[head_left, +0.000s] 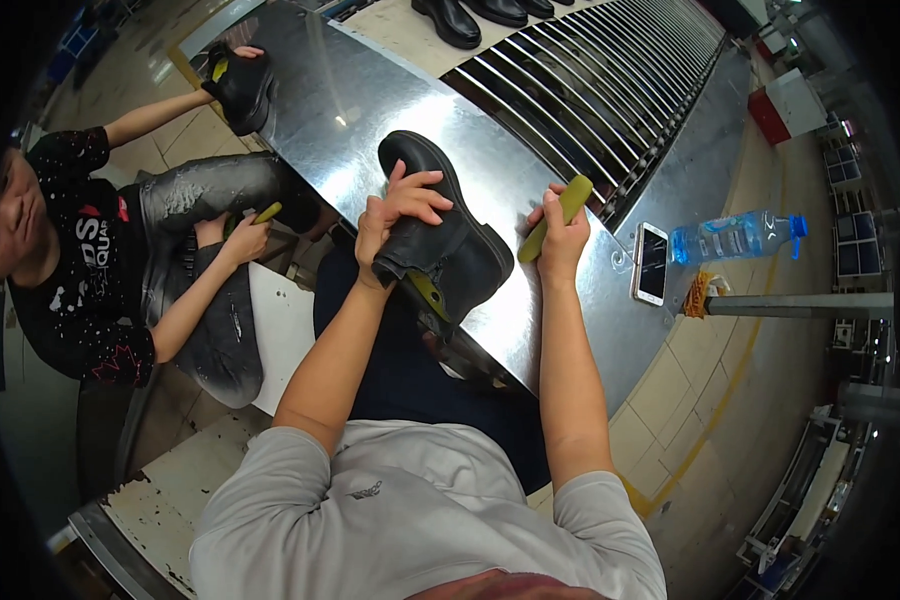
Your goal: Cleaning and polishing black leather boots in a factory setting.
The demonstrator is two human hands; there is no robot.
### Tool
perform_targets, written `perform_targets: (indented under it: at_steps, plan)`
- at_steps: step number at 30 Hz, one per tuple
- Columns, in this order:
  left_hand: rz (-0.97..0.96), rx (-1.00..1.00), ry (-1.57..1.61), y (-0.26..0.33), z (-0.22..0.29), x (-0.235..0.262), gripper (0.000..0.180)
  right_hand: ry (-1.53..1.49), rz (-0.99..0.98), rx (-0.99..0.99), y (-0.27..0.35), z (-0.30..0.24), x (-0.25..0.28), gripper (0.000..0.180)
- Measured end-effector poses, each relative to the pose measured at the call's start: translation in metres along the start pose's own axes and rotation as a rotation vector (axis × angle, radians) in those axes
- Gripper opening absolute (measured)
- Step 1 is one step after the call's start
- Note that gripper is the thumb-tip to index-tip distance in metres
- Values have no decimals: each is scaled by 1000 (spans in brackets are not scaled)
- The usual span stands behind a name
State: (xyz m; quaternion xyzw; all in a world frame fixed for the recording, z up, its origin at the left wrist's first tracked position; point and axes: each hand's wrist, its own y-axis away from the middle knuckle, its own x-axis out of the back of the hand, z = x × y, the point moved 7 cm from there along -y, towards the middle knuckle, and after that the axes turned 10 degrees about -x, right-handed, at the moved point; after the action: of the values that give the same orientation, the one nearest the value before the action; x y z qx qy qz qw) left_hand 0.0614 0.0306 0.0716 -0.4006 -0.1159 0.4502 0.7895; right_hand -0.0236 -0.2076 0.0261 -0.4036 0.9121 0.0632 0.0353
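Note:
My left hand point(398, 215) is closed round the upper of a black ankle boot point(470, 255), tilted on its side above the metal table's near edge. The toe points away from me and the sole faces right. Something olive green point(428, 296) shows at a gap in the boot's shaft. My right hand point(562, 240) grips a slim olive-green insole point(574, 198) upright, to the right of the boot and apart from it. The lower part of the insole is partly covered by my fingers.
A phone point(651, 262) and a blue-capped water bottle point(730, 238) lie at the right. Beyond the metal table point(370, 90) runs a roller conveyor point(580, 80), with several black shoes point(450, 20) beside it. At left, a seated co-worker point(80, 240) holds another black boot point(242, 92).

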Motion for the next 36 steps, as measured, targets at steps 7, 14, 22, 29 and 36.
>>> perform_targets:
  at_steps: [7, 14, 22, 29, 36]
  plan:
    - [30, 67, 167, 9, -14, -31, 66, 40, 148, 59, 8, 9, 42, 27]
    - [56, 40, 61, 3, 3, -15, 70, 89, 25, 56, 5, 4, 15, 31]
    - [205, 213, 124, 26, -6, -12, 64, 21, 25, 55, 4, -1, 10, 30]
    - [411, 289, 466, 52, -11, -8, 64, 14, 21, 60, 6, -1, 13, 30]
    - [145, 142, -5, 24, 21, -12, 62, 29, 32, 57, 5, -1, 13, 31]
